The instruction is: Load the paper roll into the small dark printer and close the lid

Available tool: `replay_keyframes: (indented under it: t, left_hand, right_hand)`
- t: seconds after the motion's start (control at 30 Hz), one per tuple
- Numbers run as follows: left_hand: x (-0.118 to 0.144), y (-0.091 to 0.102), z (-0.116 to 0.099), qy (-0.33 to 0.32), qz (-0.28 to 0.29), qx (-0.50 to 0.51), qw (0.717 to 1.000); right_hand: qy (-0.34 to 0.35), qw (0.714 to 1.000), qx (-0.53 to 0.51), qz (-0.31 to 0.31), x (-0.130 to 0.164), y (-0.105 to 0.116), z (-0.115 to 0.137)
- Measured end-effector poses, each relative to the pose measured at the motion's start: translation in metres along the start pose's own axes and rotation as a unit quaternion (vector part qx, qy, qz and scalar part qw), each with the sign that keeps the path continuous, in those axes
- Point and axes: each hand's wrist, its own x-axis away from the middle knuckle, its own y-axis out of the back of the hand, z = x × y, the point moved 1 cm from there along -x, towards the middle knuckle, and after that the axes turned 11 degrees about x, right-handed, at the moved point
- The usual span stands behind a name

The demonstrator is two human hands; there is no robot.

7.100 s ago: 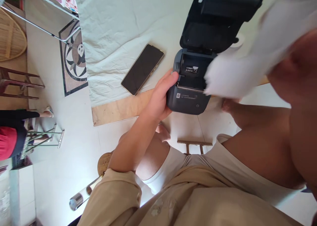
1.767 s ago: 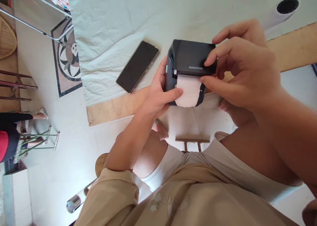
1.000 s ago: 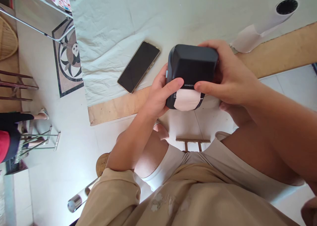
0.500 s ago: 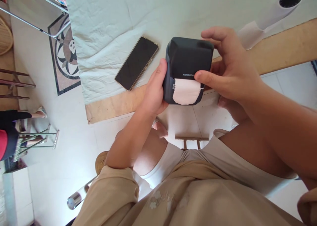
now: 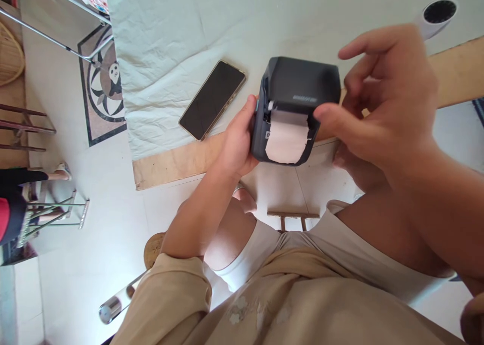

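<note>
My left hand (image 5: 240, 138) is wrapped round the left side of a black label printer (image 5: 259, 143), holding it above the table's front edge. The printer's lid (image 5: 306, 80) stands slightly raised, with a gap along its left and front edges. A strip of pale label paper (image 5: 287, 138) with a torn end comes out below the lid. To the printer's right is my right hand (image 5: 389, 88), slightly blurred, its fingers bent and apart. Its thumb tip is close to the lid's lower right corner; whether it touches, I cannot tell.
A smartphone (image 5: 212, 100) with a dark screen lies left of the printer on the pale green cloth (image 5: 159, 43). A white cylinder with a dark top (image 5: 438, 13) stands at the far right. Stools (image 5: 56, 211) and another person's leg (image 5: 34, 175) are at the left.
The printer's lid has popped up from its closed position. My right hand has moved right, away from the printer's side, with its fingers off the lid. My left hand keeps its hold.
</note>
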Motion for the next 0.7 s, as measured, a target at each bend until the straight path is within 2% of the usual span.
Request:
replay_keyframes:
  t: [0.1, 0.17, 0.23, 0.37, 0.43, 0.53, 0.6, 0.7]
  left_hand:
    - [0.002, 0.001, -0.002, -0.011, 0.039, -0.027, 0.999]
    - [0.003, 0.003, -0.004, -0.026, 0.042, -0.056, 0.997]
    - [0.005, 0.006, -0.005, -0.023, 0.044, -0.071, 0.996]
    - [0.006, 0.008, -0.007, -0.015, 0.092, -0.084, 0.992]
    - [0.006, 0.007, -0.007, -0.024, 0.113, -0.092, 0.989]
    - [0.008, 0.005, -0.007, -0.035, 0.119, -0.11, 0.986]
    - [0.009, 0.004, -0.008, -0.038, 0.113, -0.13, 0.984]
    - [0.01, 0.004, -0.007, -0.038, 0.107, -0.143, 0.983]
  right_hand:
    - [-0.026, 0.997, -0.059, -0.051, -0.003, 0.004, 0.008]
    - [-0.039, 0.991, -0.083, -0.096, -0.005, 0.005, 0.01]
    - [-0.047, 0.99, -0.067, -0.112, -0.007, 0.006, 0.009]
    - [0.017, 0.994, 0.107, -0.013, -0.005, 0.001, 0.005]
    - [0.059, 0.979, 0.193, 0.032, -0.003, -0.002, 0.006]
    - [0.072, 0.952, 0.288, 0.078, 0.0, -0.004, 0.012]
    - [0.062, 0.943, 0.311, 0.106, -0.001, -0.003, 0.016]
    - [0.013, 0.964, 0.229, 0.138, -0.004, 0.004, 0.019]
